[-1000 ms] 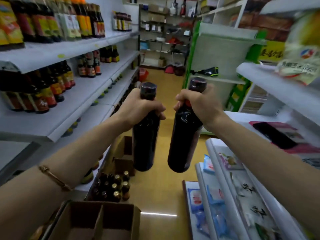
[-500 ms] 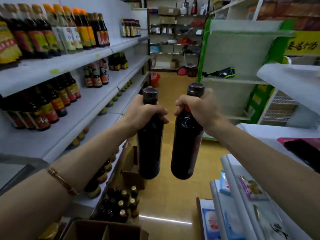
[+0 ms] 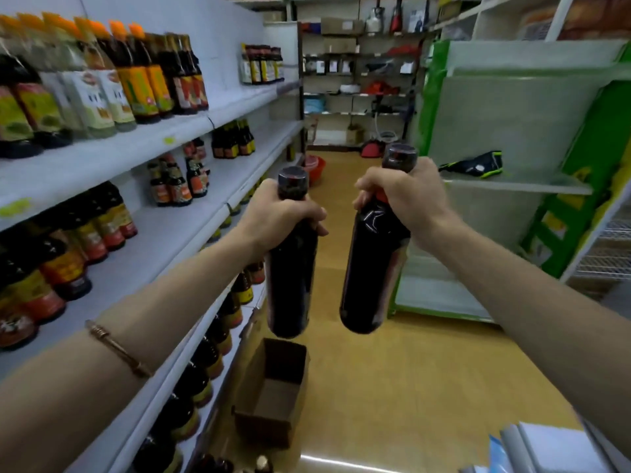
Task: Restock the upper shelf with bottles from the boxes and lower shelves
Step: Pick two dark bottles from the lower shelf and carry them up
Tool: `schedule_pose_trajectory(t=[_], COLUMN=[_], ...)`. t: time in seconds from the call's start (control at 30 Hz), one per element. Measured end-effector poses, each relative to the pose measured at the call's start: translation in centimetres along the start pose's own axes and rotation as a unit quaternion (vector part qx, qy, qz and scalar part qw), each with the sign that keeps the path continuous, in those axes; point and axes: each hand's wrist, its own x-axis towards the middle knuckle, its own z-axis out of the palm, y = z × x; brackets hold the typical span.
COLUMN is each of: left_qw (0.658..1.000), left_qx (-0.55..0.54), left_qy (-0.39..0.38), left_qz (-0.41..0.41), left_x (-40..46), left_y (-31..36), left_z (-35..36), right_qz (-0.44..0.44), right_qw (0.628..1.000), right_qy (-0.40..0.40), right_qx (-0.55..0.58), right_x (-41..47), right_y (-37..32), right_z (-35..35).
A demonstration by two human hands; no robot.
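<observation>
My left hand grips the neck of a tall dark bottle that hangs upright over the aisle. My right hand grips the neck of a second dark bottle, tilted slightly, a little higher and to the right. Both bottles are held in mid-air beside the white shelving on the left. The upper shelf carries a row of orange-capped bottles at its near end and a bare stretch farther along. A middle shelf holds dark bottles with red and yellow labels.
An open cardboard box stands on the wooden floor below the bottles. More bottles fill the lowest shelf. A green-framed shelf unit stands to the right, and white packets lie at the lower right. The aisle runs on to far shelving.
The view has risen and swung left toward the shelves. Both hands have lifted the bottles higher, and the box of bottles on the floor has slid mostly out of view.
</observation>
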Motion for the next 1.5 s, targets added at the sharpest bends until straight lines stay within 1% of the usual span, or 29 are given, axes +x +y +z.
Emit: schedule_pose_trajectory(t=[0.13, 0.3, 0.37, 0.47, 0.6, 0.7, 0.83, 0.97, 1.07, 1.27, 1.37, 1.5], left_qw=[1.0, 0.998, 0.997, 0.998, 0.995, 0.992, 0.991, 0.99, 0.992, 0.993, 0.993, 0.986], left_qx=[-0.003, -0.049, -0.059, -0.039, -0.044, -0.049, -0.051, -0.04, -0.035, -0.041, -0.02, -0.028], left_qy=[-0.003, 0.023, 0.035, 0.044, 0.088, 0.114, 0.118, 0.132, 0.118, 0.114, 0.12, 0.161], left_qz=[-0.006, -0.027, -0.02, -0.024, -0.016, -0.023, -0.027, -0.029, -0.018, -0.012, 0.001, -0.015], left_x=[7.2, 17.5, 22.2, 29.0, 37.7, 42.7, 48.5, 56.5, 63.1, 76.2, 80.9, 84.8], left_y=[-2.6, -6.4, -7.7, -8.8, -10.6, -11.6, -13.3, -16.4, -18.8, -21.7, -22.9, -25.0], left_z=[0.2, 1.5, 2.2, 3.1, 3.4, 3.5, 3.4, 2.2, 1.1, -2.1, -4.3, -8.0], right_qz=[-0.002, 0.004, -0.004, -0.011, -0.043, -0.039, -0.035, -0.036, -0.034, -0.041, -0.046, -0.058], right_qw=[1.0, 1.0, 0.999, 0.998, 0.995, 0.994, 0.992, 0.991, 0.989, 0.989, 0.989, 0.983], right_qy=[-0.001, -0.028, -0.037, -0.054, -0.086, -0.105, -0.117, -0.131, -0.137, -0.137, -0.141, -0.171], right_qx=[-0.003, -0.012, -0.014, -0.011, -0.01, -0.003, 0.015, 0.022, 0.04, 0.023, 0.023, 0.033], right_x=[6.8, 16.3, 20.7, 28.0, 37.2, 42.7, 49.1, 56.4, 62.2, 74.0, 79.1, 85.6], right_y=[3.1, 8.7, 10.6, 13.2, 15.5, 17.0, 19.6, 23.3, 25.6, 29.3, 30.3, 31.9], right_z=[-0.3, -0.2, -0.7, -1.8, -2.4, -2.3, -2.3, -1.2, 0.0, 3.1, 4.7, 8.4])
